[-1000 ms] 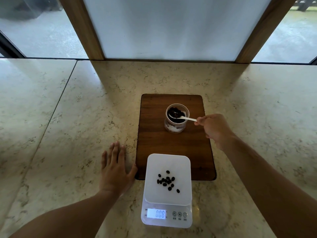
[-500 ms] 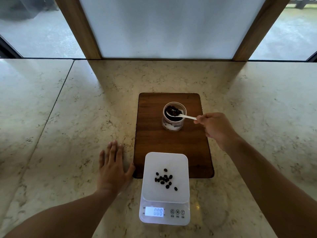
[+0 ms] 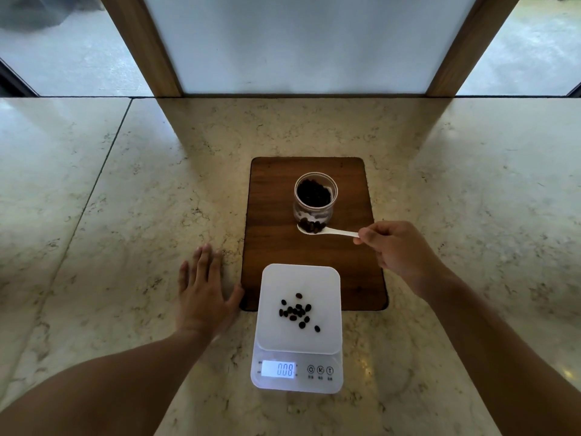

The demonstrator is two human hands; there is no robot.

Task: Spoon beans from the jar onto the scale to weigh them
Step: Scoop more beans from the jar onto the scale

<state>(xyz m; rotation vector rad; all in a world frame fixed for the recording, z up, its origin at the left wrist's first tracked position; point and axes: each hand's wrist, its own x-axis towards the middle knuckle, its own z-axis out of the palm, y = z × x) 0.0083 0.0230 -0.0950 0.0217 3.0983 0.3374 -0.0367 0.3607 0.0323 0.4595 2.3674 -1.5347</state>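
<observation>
A clear glass jar [image 3: 315, 212] of dark beans stands on a wooden board [image 3: 276, 240]. My right hand [image 3: 396, 250] pinches the handle of a white spoon [image 3: 333, 231]. Its bowl, loaded with beans, hovers just in front of the jar, above the board. Nearer me sits a white digital scale [image 3: 298, 338] with several beans [image 3: 297, 310] scattered on its platform. The lit display reads 008. My left hand [image 3: 202, 291] lies flat on the counter, fingers spread, its thumb at the board's left front corner.
The marble counter [image 3: 125, 215] stretches wide on both sides. The scale overlaps the board's front edge. Behind the counter stand two wooden posts [image 3: 144, 45] framing a frosted window panel.
My right hand has lifted the spoon with beans out of the jar and drawn it toward me, in front of the jar. The left hand has stayed flat.
</observation>
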